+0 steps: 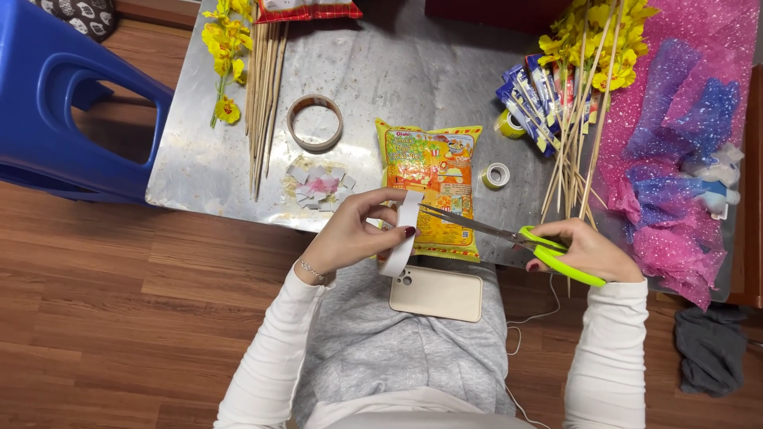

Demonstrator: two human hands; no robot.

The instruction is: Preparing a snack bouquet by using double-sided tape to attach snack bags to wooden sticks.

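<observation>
Bright, even indoor light falls from above on a metal tabletop [397, 71], whose dull sheen carries soft grey reflections at the far centre. Shadows are faint and short beneath a snack bag [433, 179] and a tape roll [315, 121]. Focus holds sharp throughout, with mild wide-angle bending at the left and right edges. Colours read saturated; no motion blur shows.

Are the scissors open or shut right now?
Open. The scissors in the right hand show two blades spread apart, their tips reaching the white strip that the left hand holds.
</observation>
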